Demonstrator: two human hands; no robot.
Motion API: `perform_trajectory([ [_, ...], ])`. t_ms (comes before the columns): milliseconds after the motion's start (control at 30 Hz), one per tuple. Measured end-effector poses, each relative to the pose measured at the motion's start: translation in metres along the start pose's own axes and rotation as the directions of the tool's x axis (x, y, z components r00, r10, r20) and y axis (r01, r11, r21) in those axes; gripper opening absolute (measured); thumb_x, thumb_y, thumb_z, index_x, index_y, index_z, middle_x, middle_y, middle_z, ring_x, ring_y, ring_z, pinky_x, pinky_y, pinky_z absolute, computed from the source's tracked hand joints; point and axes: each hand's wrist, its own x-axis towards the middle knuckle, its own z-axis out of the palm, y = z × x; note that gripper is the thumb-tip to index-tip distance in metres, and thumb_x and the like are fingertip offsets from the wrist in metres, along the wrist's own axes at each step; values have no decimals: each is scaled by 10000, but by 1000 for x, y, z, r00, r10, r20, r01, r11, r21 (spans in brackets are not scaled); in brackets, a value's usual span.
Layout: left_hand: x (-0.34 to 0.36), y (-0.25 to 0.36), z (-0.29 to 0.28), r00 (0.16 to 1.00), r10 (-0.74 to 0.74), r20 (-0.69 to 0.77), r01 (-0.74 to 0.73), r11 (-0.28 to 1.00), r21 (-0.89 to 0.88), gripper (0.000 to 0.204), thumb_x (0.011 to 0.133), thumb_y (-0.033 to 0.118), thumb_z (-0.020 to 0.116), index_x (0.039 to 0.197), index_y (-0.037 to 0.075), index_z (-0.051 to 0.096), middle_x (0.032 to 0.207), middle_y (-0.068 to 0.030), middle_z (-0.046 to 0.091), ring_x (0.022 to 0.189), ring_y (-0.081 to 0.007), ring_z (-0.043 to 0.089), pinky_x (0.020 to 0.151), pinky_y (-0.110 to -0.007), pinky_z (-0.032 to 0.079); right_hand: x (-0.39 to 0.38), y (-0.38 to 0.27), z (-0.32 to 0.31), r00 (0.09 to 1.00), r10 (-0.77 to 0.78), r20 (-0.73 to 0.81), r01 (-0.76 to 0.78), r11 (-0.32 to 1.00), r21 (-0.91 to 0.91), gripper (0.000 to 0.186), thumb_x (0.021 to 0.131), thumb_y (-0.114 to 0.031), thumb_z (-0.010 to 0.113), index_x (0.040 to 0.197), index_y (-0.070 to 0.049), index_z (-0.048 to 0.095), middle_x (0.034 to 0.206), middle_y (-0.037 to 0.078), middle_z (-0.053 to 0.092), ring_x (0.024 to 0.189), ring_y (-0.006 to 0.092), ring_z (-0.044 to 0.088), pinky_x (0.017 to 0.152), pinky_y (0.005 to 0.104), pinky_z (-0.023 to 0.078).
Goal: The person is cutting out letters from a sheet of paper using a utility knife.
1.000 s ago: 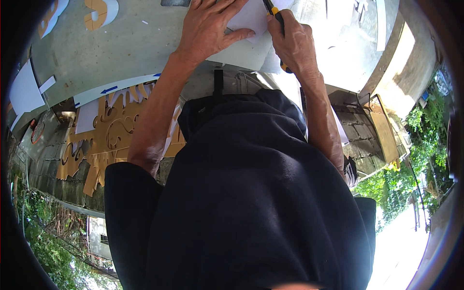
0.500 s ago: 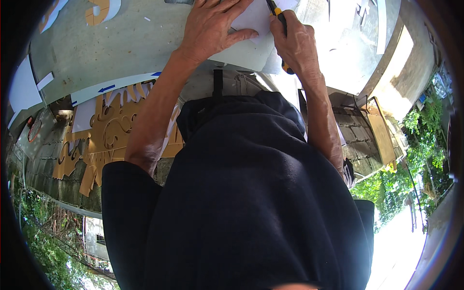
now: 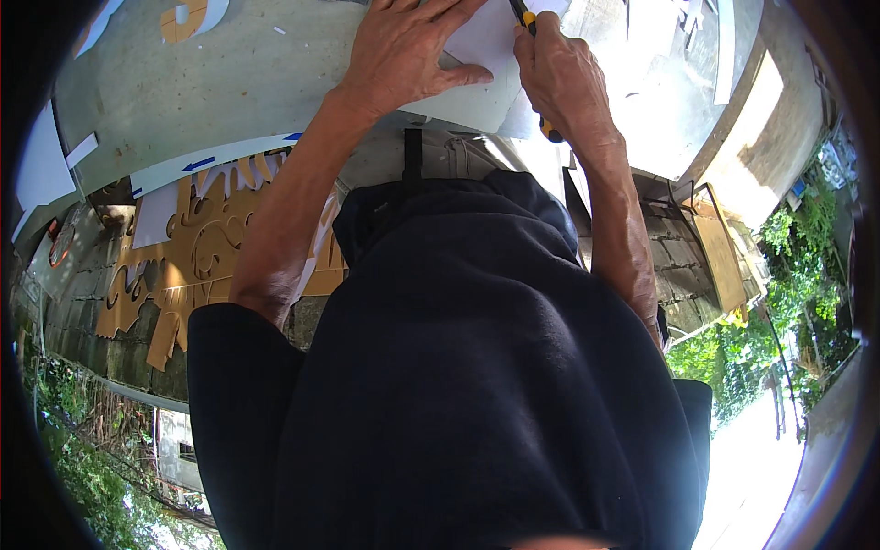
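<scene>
My left hand [image 3: 408, 53] lies flat with its fingers spread on a white sheet [image 3: 483, 44] at the top of the view, the thumb pointing right. In my right hand [image 3: 566, 78] is a black and yellow utility knife [image 3: 524, 16], fingers wrapped round its handle. The handle's yellow and black end [image 3: 550, 130] sticks out below the fist. The knife's front end runs up to the top edge of the picture, so its blade tip is out of sight. Both hands rest over a grey work table [image 3: 229, 101].
Curved cut letter-like pieces [image 3: 190, 20] lie at the table's far left. White strips [image 3: 725, 55] lie at the far right. Below the table's left side is a brown cut-out board [image 3: 206, 243] with many openings. A wooden panel [image 3: 720, 257] leans at the right, near green plants [image 3: 793, 275].
My right hand and the utility knife have shifted slightly right and down. The left hand stays spread on the sheet, nearly in place.
</scene>
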Motion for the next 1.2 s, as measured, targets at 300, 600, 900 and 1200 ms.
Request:
perform_trajectory([
  [300,-3,-3,3,999,26,-33,-23,996,84,981,770,631,770,1498,34,494,1646,-116,357,1545,-442,199,1240,-634,157,2,-14,-15,998,-48,34,49,998,-26,246,1066,-211,445,1041,32,477,766,332,649,747,535,660,676,610,518],
  [600,-4,-2,3,996,43,-80,-42,999,13,953,777,613,773,1482,28,511,1633,-121,380,1539,-442,216,1230,-657,159,-2,-12,-3,999,-6,36,9,994,-106,330,1074,-269,464,1085,54,533,866,336,699,873,502,722,813,571,552],
  [900,-3,-1,2,997,32,-72,-33,999,-13,939,775,603,780,1482,43,520,1626,-121,394,1545,-436,211,1225,-669,158,-3,-8,-4,999,-34,10,35,993,-112,324,1074,-268,461,1064,49,528,836,334,696,826,501,723,779,572,556],
  [1200,-4,0,2,997,31,-77,-27,999,42,930,777,596,782,1484,50,524,1634,-106,385,1551,-426,194,1218,-685,163,-3,-1,4,996,-87,-16,83,981,-173,306,1101,-302,453,1064,0,487,767,248,712,658,387,716,672,506,568],
])
